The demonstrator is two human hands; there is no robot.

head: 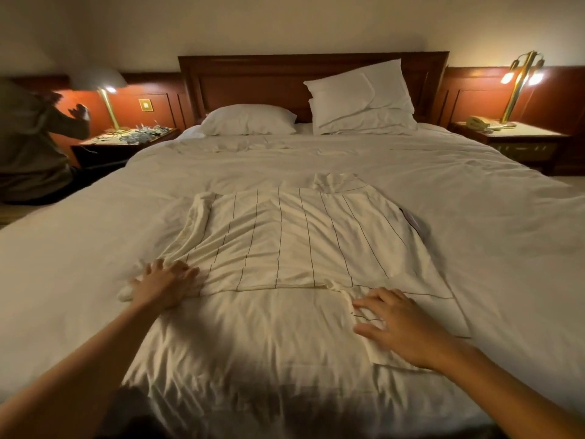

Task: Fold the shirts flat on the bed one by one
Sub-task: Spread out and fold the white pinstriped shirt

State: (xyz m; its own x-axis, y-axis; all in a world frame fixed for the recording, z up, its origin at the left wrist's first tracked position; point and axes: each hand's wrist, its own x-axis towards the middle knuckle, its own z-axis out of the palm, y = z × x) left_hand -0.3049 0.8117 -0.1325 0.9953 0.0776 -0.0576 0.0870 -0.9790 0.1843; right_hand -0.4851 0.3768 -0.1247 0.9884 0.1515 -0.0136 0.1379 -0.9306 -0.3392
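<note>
The striped shirt point(285, 242) lies spread on the bed point(474, 217), dead centre of the frame. The left hand point(164, 288) presses down on its lower-left corner, fingers spread, gripping nothing. Lower right, the right hand point(399, 324) lies flat, fingers splayed, on striped cloth at the shirt's near edge. Upper left, another person point(28, 137) crouches beside a lit lamp point(106, 90).

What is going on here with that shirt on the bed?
A person is folding a cream striped shirt spread on the bed, collar toward the pillows. Their left hand rests on its near left corner; their right hand presses flat on fabric at its near right. The fold looks barely begun. Someone else kneels by the left nightstand.
</note>
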